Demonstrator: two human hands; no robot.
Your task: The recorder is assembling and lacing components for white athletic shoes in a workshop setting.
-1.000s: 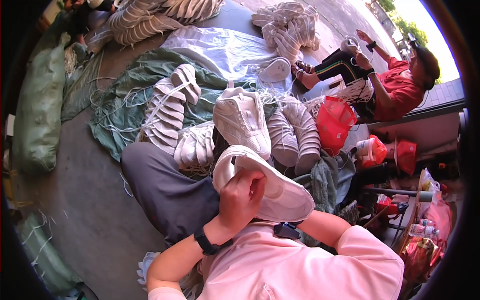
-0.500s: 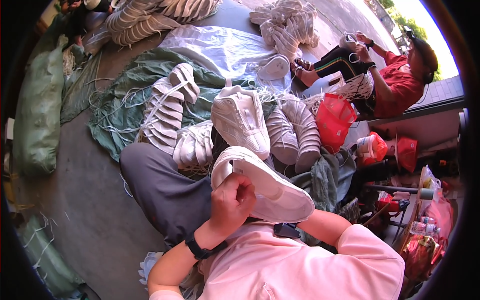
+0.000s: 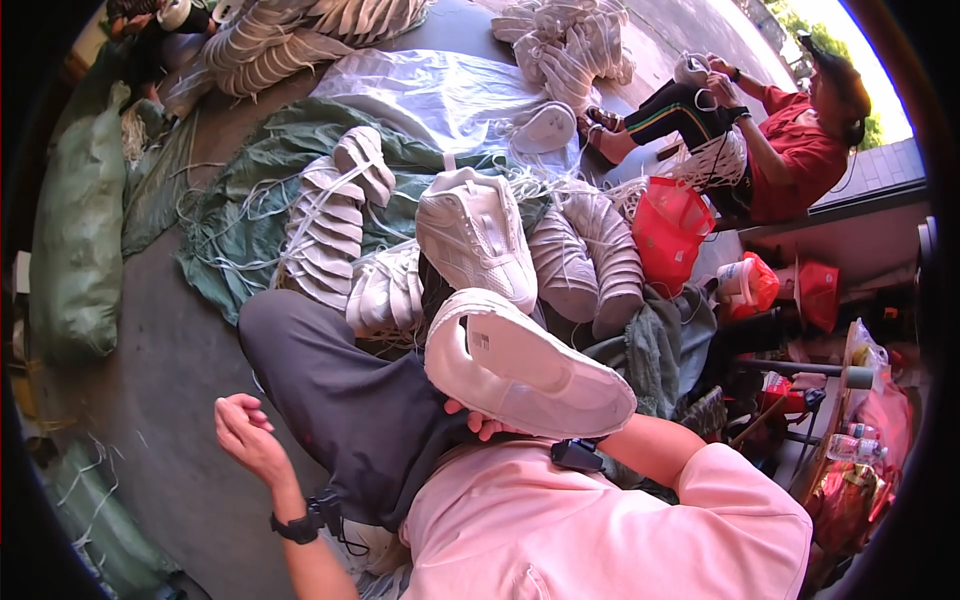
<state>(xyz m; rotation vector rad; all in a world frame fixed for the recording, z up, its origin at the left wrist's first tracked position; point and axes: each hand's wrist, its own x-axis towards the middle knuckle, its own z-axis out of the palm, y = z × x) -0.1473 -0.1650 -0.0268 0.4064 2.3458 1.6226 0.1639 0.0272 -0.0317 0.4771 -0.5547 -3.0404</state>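
A white shoe upper (image 3: 530, 365) is tilted above my lap, its underside facing up and an open gap at its left end. My right hand (image 3: 482, 423) holds it from beneath; only a few fingertips show below its lower edge, and the rest is hidden. Out to the left, beside my grey trouser leg, my left hand (image 3: 250, 436) is raised with its fingers curled together. Whatever it pinches, if anything, is too fine to make out. Just beyond the held upper, another white shoe upper (image 3: 474, 238) stands toe toward me.
Rows of nested uppers (image 3: 325, 235) tied with white cords lie on a green sheet (image 3: 235, 160). More stacks (image 3: 590, 250) sit right of centre beside a red bag (image 3: 670, 232). A co-worker in a red shirt (image 3: 800, 160) sits far right. A stuffed green sack (image 3: 80, 230) lies left.
My left hand has drawn away from the upper, out and down to the left past my leg. The held upper stays nearly in place, and my right fingertips now show beneath it.
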